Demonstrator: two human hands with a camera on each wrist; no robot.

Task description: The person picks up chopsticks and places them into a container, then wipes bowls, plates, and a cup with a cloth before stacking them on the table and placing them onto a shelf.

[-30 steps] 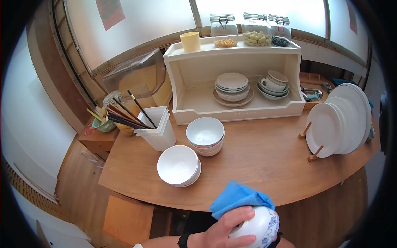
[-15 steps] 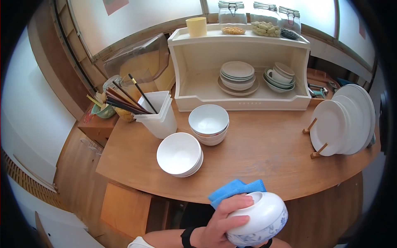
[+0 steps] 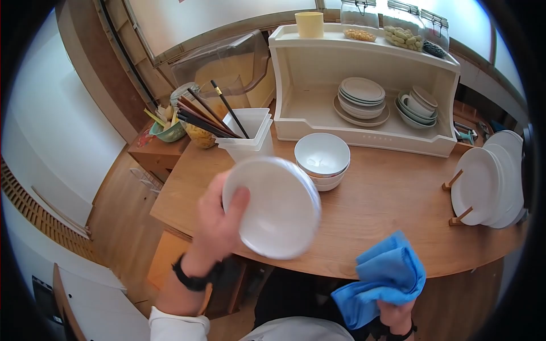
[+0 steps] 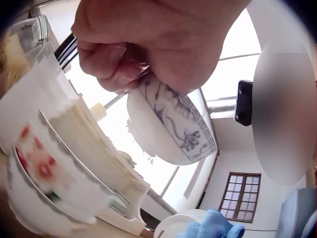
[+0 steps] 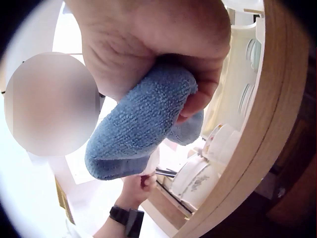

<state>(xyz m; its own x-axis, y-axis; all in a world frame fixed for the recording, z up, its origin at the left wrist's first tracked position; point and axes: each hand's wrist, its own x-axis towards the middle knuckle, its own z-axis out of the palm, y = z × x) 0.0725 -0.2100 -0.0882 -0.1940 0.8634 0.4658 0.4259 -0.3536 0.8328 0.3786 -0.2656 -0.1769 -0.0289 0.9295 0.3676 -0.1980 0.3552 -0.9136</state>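
We locate the white bowl (image 3: 278, 213) in the air above the front left part of the table, tilted so that its inside faces the head camera. The left wrist view shows a blue floral band (image 4: 185, 134) on its outer wall. We note that the left hand (image 3: 217, 219) grips the bowl at its left side, thumb over the inner face. To the right, the right hand (image 3: 396, 314) holds a folded blue cloth (image 3: 392, 278), bunched in its fingers, at the front edge of the table (image 3: 387, 193); cloth and bowl are apart.

Just behind the bowl we find a stack of bowls (image 3: 323, 156) and, to its left, a white container (image 3: 250, 145) with chopsticks (image 3: 205, 119) leaning in it. Farther back stands a cream shelf unit (image 3: 375, 139) bearing a stack of dishes (image 3: 362, 94) and a cup (image 3: 417, 107) set in bowls. At the right, we see white plates (image 3: 478, 187) upright in a wooden rack (image 3: 459, 217).
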